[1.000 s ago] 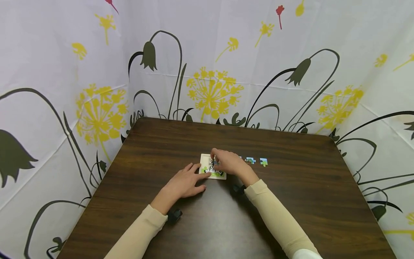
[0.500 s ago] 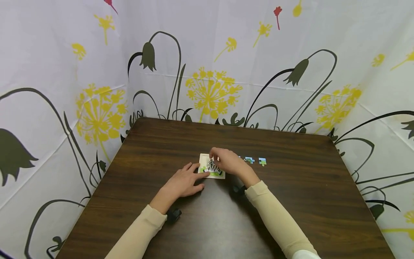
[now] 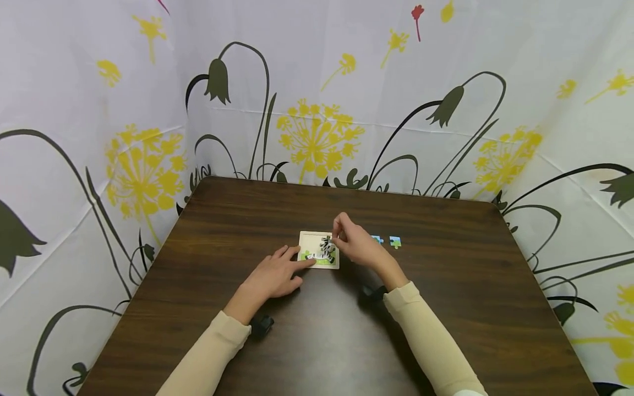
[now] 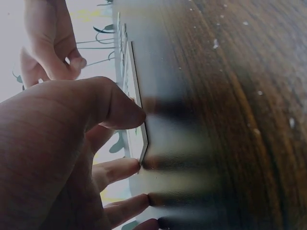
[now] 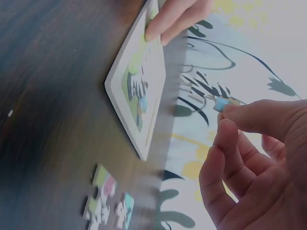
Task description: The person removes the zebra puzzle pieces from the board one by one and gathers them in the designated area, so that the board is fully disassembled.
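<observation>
A small wooden puzzle tray point(image 3: 309, 240) with a pale bare base and a green, striped picture along its lower part lies on the table. My right hand point(image 3: 359, 243) is raised over the tray's right side. Its thumb and finger pinch the blue edge of a zebra-striped puzzle piece point(image 5: 204, 89), which hangs apart from the tray in the right wrist view. My left hand point(image 3: 273, 274) lies at the tray's left, fingers spread. Its index finger presses the lower picture, and other fingertips touch the tray's left edge in the left wrist view.
Loose puzzle pieces point(image 3: 395, 242) in blue and green lie on the dark wooden table point(image 3: 465, 286), right of my right hand. The right wrist view shows more pieces point(image 5: 102, 186) beside the tray. A flower-print curtain point(image 3: 317, 66) hangs behind the table.
My right hand has moved right and lifted, carrying the striped piece from the middle of the tray toward its right side. My left hand keeps its hold on the tray. The head view has shifted slightly.
</observation>
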Demonstrator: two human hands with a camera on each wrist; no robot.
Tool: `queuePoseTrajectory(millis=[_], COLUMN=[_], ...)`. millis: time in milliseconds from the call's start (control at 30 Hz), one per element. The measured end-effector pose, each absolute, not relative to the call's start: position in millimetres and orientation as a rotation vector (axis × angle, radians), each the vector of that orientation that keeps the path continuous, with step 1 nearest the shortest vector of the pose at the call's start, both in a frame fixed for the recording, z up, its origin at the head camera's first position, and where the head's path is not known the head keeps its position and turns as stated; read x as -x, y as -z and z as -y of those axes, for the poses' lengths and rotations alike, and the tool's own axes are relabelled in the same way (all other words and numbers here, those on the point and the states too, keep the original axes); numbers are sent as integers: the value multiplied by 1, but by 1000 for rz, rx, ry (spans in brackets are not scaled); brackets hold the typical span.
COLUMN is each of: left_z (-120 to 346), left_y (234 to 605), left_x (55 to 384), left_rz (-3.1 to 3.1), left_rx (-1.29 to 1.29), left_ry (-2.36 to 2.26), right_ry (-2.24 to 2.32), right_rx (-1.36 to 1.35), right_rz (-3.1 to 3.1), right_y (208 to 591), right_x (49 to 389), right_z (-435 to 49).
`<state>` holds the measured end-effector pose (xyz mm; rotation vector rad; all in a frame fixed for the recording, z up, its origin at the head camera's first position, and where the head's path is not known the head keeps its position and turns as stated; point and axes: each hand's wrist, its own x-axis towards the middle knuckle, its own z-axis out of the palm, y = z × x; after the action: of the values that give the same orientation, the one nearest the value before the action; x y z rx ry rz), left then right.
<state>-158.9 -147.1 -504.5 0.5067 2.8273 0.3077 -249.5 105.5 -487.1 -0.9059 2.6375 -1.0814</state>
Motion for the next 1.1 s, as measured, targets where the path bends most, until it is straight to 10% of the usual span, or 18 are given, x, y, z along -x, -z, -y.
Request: queuePoseTrajectory(millis=[1100], left_z=[147], left_y=[502], left_x=[154], left_rz=[-2809], left_rx=[-478], left_ry=[-365], right_ry=[984], right_rx=[678], right_rz=[-2448], right_y=[485], right_x=[267], right_z=[-228])
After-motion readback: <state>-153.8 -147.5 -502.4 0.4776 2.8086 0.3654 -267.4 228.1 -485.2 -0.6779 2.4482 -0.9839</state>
